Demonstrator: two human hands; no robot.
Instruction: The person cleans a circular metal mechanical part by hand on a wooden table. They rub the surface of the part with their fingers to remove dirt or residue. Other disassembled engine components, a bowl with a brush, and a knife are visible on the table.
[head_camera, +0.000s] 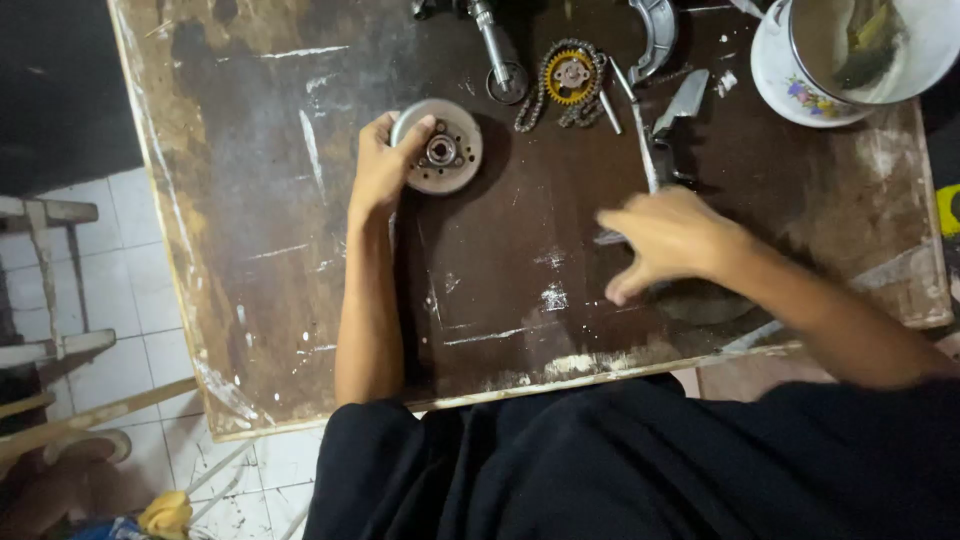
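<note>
From the head camera, the left hand (381, 168) grips the rim of a round metal disc (440, 147) lying flat on the worn wooden table (260, 250), fingers curled over its left edge. The right hand (668, 238) hovers blurred and loosely open, holding nothing, over the table just below a thin metal rod (648, 160). Beyond lie a chain (569, 85) around a yellow gear, and a flowered bowl (790, 85).

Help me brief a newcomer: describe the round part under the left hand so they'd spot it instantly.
On the worn dark wooden table, look toward the far middle, where the left hand grips a grey metal disc. Unlike the yellow sprocket with chain beyond it, it is plain grey with a central hub.
</note>
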